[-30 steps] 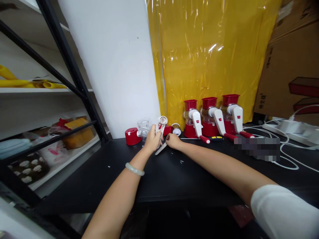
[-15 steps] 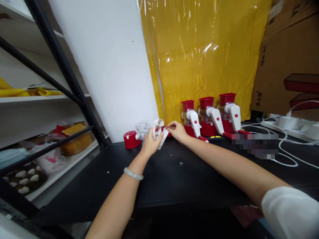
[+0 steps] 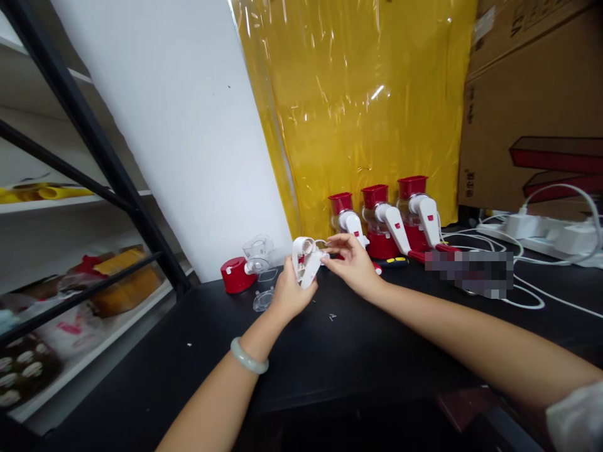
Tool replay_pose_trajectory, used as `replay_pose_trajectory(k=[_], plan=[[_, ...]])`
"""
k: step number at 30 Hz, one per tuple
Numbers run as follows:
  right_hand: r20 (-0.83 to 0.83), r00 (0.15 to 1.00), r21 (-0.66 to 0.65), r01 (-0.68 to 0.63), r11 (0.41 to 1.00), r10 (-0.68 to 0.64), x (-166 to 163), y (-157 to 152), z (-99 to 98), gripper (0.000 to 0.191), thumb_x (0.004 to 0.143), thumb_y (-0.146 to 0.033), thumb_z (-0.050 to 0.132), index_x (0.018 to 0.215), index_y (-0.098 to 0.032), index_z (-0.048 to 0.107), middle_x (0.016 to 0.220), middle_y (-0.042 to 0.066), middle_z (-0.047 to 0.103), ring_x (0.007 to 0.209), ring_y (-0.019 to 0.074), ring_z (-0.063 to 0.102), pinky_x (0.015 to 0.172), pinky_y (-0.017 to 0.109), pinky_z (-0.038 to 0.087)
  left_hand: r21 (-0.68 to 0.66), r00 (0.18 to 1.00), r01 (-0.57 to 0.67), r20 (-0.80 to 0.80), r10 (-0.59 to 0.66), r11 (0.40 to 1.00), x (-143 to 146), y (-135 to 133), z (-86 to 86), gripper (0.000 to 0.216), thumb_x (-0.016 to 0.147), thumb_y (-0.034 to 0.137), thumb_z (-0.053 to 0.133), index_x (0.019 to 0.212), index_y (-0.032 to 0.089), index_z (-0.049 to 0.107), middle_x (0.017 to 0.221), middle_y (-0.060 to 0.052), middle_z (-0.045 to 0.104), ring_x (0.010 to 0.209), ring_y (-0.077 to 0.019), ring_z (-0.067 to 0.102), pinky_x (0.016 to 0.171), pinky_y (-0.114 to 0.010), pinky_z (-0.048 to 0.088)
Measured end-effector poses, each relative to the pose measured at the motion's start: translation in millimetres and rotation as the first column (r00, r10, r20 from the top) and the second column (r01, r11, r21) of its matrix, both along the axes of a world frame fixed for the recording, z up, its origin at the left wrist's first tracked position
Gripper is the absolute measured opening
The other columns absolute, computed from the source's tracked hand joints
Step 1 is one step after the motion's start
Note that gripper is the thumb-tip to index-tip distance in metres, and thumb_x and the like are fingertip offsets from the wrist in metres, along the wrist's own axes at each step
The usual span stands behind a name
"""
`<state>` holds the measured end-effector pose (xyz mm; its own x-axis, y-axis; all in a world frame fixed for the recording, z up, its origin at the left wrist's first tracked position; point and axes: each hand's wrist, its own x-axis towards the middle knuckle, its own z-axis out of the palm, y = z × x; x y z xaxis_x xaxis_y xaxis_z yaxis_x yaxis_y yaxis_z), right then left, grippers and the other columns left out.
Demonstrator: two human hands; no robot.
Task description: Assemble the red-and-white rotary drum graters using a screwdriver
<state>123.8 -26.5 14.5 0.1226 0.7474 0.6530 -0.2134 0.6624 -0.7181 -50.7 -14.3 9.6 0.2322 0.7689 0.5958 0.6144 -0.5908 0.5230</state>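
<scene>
A white plastic crank-handle housing (image 3: 308, 267), round at the top with an open hollow side, is gripped in my left hand (image 3: 288, 292). My right hand (image 3: 351, 263) is beside it, thumb and fingertips pinched around a small whitish piece (image 3: 324, 256) at the housing's right edge; its exact kind is too small to tell. Left of my left hand are a red base (image 3: 238, 275), a clear plastic body (image 3: 258, 251) and a clear round part (image 3: 262, 301) lying on the black table (image 3: 358, 351). Several small screws (image 3: 332, 317) lie in front of my hands.
Three red-and-white hand-crank grinders (image 3: 384, 220) stand along the yellow plastic curtain (image 3: 377, 94). A black-and-yellow tool handle (image 3: 394, 262) lies before them. White cables and a power strip (image 3: 541, 235) are at right, near a large carton (image 3: 537, 107). Shelves (image 3: 75, 201) stand left.
The view has shifted to the right. My right fingers have left the red part by the housing and pinch a whitish piece lower down. My left hand keeps the housing, turned slightly.
</scene>
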Motion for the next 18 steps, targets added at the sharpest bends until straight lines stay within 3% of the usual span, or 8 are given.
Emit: replay_pose_trajectory(k=[2,6,12,15,18], plan=[[-0.018,0.997,-0.071,-0.077,0.995,0.076,1,-3,-5.5,0.054,0.062,-0.027,0.083,0.109,-0.025,0.056,0.117,0.006,0.063,0.105,0.0190,0.064,0.093,0.038,0.054,-0.012,0.999,0.052,0.017,-0.052,0.999,3,-2,-3.4,0.049,0.075,0.024,0.066,0.117,0.020,0.041,0.094,-0.006,0.068,0.083,-0.0234,0.069,0.071,-0.033,0.051],[0.013,0.983,-0.126,-0.180,0.975,0.184,-1,-6,-11.5,0.049,0.069,-0.029,0.079,0.114,-0.021,0.062,0.122,0.009,0.067,0.116,0.0200,0.062,0.108,0.042,0.043,-0.030,0.990,0.138,0.018,-0.137,0.990,7,-4,-9.1,0.055,0.077,0.026,0.065,0.124,0.020,0.037,0.098,-0.007,0.068,0.083,-0.0219,0.069,0.072,-0.033,0.052],[-0.038,0.994,-0.131,-0.103,0.986,0.099,0,-7,-11.5,0.048,0.065,-0.030,0.082,0.110,-0.020,0.066,0.114,0.009,0.071,0.108,0.0216,0.067,0.099,0.042,0.051,-0.026,0.981,0.178,-0.069,-0.179,0.984,3,-1,-12.9,0.063,0.081,0.045,0.067,0.128,0.019,0.034,0.119,-0.014,0.061,0.105,-0.0286,0.063,0.087,-0.042,0.050],[-0.066,0.997,-0.115,-0.047,0.992,0.040,3,-4,-11.9,0.051,0.064,-0.033,0.083,0.110,-0.020,0.064,0.104,0.008,0.072,0.101,0.0209,0.069,0.094,0.041,0.055,-0.008,0.975,0.212,-0.064,-0.212,0.977,0,1,-16.2,0.046,0.096,0.044,0.043,0.133,0.019,0.032,0.125,-0.016,0.058,0.106,-0.0268,0.062,0.089,-0.044,0.049],[-0.012,1.000,-0.053,0.024,0.998,-0.025,6,-2,-13.9,0.060,0.062,-0.033,0.085,0.115,-0.021,0.059,0.102,0.007,0.071,0.098,0.0198,0.069,0.092,0.039,0.056,0.022,0.978,0.209,-0.022,-0.208,0.978,0,2,-17.9,0.037,0.101,0.039,0.028,0.132,0.017,0.034,0.111,-0.014,0.062,0.091,-0.0223,0.065,0.083,-0.040,0.050]])
